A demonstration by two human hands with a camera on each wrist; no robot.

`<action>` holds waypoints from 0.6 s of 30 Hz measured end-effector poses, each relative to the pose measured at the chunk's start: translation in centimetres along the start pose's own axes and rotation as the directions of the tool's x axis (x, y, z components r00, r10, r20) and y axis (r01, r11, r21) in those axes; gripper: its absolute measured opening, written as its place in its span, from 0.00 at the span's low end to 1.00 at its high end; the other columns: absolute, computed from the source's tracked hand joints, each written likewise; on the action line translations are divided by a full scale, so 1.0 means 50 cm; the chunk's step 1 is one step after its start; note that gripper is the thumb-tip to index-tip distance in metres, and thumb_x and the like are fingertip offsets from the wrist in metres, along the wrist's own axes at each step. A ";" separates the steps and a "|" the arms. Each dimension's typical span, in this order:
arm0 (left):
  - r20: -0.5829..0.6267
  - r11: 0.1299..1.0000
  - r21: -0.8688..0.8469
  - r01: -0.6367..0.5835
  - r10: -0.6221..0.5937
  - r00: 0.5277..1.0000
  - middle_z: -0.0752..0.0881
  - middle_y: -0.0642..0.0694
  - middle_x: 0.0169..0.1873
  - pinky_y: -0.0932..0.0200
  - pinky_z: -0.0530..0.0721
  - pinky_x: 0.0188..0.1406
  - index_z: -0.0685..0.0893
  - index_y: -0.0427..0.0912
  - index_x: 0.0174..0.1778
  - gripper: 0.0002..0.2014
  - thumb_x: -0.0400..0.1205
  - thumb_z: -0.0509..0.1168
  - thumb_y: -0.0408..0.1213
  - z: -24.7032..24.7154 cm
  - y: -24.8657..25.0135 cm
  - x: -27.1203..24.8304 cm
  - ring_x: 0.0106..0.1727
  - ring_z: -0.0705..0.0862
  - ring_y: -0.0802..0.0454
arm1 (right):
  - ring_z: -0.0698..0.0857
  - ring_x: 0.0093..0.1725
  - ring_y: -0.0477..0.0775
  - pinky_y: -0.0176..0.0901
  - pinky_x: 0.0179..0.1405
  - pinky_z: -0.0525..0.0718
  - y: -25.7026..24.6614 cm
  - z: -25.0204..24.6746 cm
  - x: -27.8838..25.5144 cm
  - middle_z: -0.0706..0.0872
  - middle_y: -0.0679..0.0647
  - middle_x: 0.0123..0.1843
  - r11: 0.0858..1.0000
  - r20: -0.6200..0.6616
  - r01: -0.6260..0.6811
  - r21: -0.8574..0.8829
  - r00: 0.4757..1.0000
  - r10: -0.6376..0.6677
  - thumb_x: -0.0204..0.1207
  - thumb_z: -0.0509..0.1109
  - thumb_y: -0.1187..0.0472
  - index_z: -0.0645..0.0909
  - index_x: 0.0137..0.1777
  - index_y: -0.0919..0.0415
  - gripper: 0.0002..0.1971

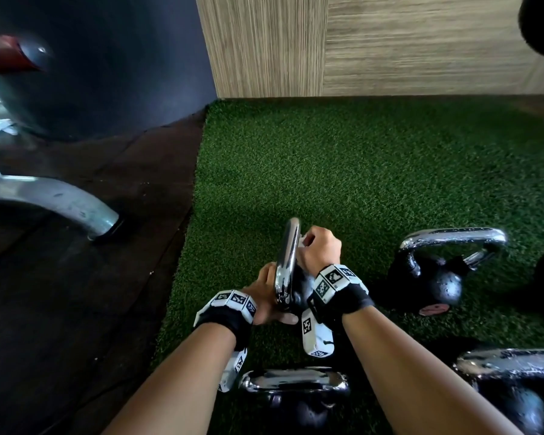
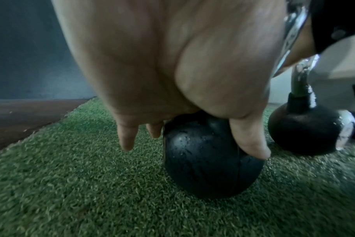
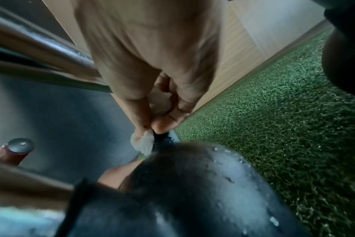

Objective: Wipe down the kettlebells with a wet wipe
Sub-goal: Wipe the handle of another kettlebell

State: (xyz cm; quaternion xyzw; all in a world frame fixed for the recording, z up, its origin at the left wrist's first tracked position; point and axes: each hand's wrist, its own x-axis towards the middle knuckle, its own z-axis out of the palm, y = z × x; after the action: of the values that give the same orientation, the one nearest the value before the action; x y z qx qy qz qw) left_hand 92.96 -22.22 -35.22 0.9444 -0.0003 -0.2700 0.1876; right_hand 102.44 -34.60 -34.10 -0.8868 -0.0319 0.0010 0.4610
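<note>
A black kettlebell (image 1: 299, 291) with a chrome handle (image 1: 286, 255) stands on the green turf, its handle edge-on to me. My left hand (image 1: 266, 296) grips the round body (image 2: 203, 160) from above, thumb on one side and fingers on the other. My right hand (image 1: 319, 249) pinches a crumpled white wet wipe (image 3: 144, 142) between thumb and fingers. It presses the wipe against the far foot of the handle, where it meets the wet-looking body (image 3: 192, 192). Only a white scrap of the wipe (image 1: 302, 240) shows in the head view.
Three more kettlebells stand on the turf (image 1: 358, 171): one to the right (image 1: 434, 277), one just below my wrists (image 1: 296, 390), one at the bottom right (image 1: 512, 397). A metal machine leg (image 1: 60, 199) rests on dark flooring at the left. A wood-panelled wall (image 1: 390, 45) runs behind.
</note>
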 end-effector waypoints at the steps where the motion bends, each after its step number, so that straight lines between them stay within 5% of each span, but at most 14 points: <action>1: -0.006 1.000 0.019 0.001 -0.001 1.000 0.34 0.42 0.87 0.46 0.53 0.89 0.36 0.44 0.89 0.60 0.78 0.76 0.55 0.000 0.001 -0.004 0.90 0.46 0.43 | 0.77 0.35 0.51 0.38 0.34 0.70 -0.001 -0.005 -0.002 0.80 0.48 0.34 1.000 0.026 -0.001 -0.021 1.000 0.002 0.75 0.73 0.59 0.78 0.39 0.58 0.07; 3: -0.045 1.000 0.028 -0.001 0.002 0.999 0.41 0.49 0.89 0.43 0.59 0.88 0.42 0.51 0.90 0.61 0.73 0.79 0.59 -0.006 0.002 -0.010 0.89 0.53 0.44 | 0.77 0.34 0.46 0.36 0.31 0.72 0.001 -0.022 -0.005 0.81 0.49 0.39 0.999 0.074 0.034 -0.031 0.997 -0.031 0.76 0.71 0.64 0.78 0.50 0.60 0.06; 5: -0.041 0.999 -0.020 -0.039 0.038 0.998 0.56 0.51 0.88 0.39 0.65 0.85 0.51 0.55 0.89 0.60 0.67 0.82 0.61 -0.027 0.006 -0.021 0.87 0.62 0.44 | 0.80 0.33 0.40 0.27 0.30 0.75 0.001 -0.051 -0.004 0.83 0.45 0.38 0.989 0.106 0.149 -0.019 0.983 -0.147 0.75 0.70 0.72 0.77 0.64 0.61 0.18; 7: -0.040 0.985 -0.116 -0.128 0.125 0.991 0.73 0.54 0.79 0.42 0.73 0.80 0.61 0.59 0.84 0.53 0.65 0.82 0.61 -0.042 0.008 -0.035 0.80 0.74 0.50 | 0.83 0.37 0.37 0.23 0.38 0.81 -0.010 -0.080 -0.001 0.85 0.40 0.40 0.958 0.203 0.278 -0.063 0.944 -0.261 0.72 0.71 0.77 0.75 0.75 0.55 0.32; 8: -0.081 0.976 -0.151 -0.154 0.143 0.986 0.79 0.57 0.74 0.45 0.77 0.77 0.63 0.62 0.81 0.51 0.64 0.82 0.63 -0.047 0.010 -0.048 0.74 0.80 0.53 | 0.84 0.39 0.38 0.29 0.43 0.86 -0.019 -0.090 0.001 0.86 0.41 0.43 0.940 0.265 0.328 -0.097 0.919 -0.293 0.72 0.70 0.79 0.74 0.79 0.51 0.37; 10: -0.242 0.975 -0.139 -0.173 0.136 0.961 0.86 0.60 0.66 0.49 0.83 0.68 0.63 0.71 0.76 0.48 0.61 0.77 0.71 -0.053 0.017 -0.077 0.64 0.86 0.54 | 0.88 0.42 0.43 0.42 0.52 0.91 -0.040 -0.100 0.006 0.90 0.49 0.52 0.897 0.341 0.410 -0.166 0.877 -0.338 0.73 0.68 0.82 0.74 0.80 0.46 0.40; 12: -0.386 0.984 -0.081 -0.156 0.113 0.916 0.90 0.59 0.57 0.50 0.87 0.58 0.69 0.74 0.65 0.37 0.60 0.71 0.75 -0.057 0.029 -0.098 0.54 0.89 0.53 | 0.91 0.52 0.52 0.42 0.60 0.89 -0.054 -0.102 0.012 0.89 0.58 0.62 0.852 0.352 0.466 -0.238 0.859 -0.371 0.74 0.65 0.82 0.77 0.79 0.49 0.37; 15: -0.442 0.998 -0.061 -0.020 -0.009 0.897 0.90 0.54 0.49 0.54 0.83 0.46 0.76 0.63 0.54 0.25 0.62 0.70 0.64 -0.070 0.063 -0.102 0.51 0.90 0.46 | 0.90 0.59 0.57 0.35 0.57 0.83 -0.065 -0.100 0.010 0.88 0.59 0.65 0.826 0.344 0.468 -0.315 0.867 -0.360 0.75 0.63 0.79 0.80 0.76 0.49 0.34; 18: -0.407 0.997 0.012 0.081 -0.069 0.911 0.89 0.50 0.52 0.54 0.79 0.46 0.80 0.57 0.58 0.23 0.66 0.72 0.54 -0.084 0.080 -0.093 0.55 0.89 0.42 | 0.91 0.57 0.60 0.44 0.58 0.88 -0.069 -0.114 0.003 0.90 0.59 0.60 0.811 0.325 0.425 -0.402 0.894 -0.307 0.75 0.64 0.76 0.81 0.74 0.46 0.32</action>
State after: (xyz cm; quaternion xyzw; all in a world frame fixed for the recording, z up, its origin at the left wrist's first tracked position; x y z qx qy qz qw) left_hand 91.54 -23.97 -28.12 0.9818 0.0709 -0.0752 0.1594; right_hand 102.57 -37.28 -27.97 -0.9404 -0.2591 0.0135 0.2199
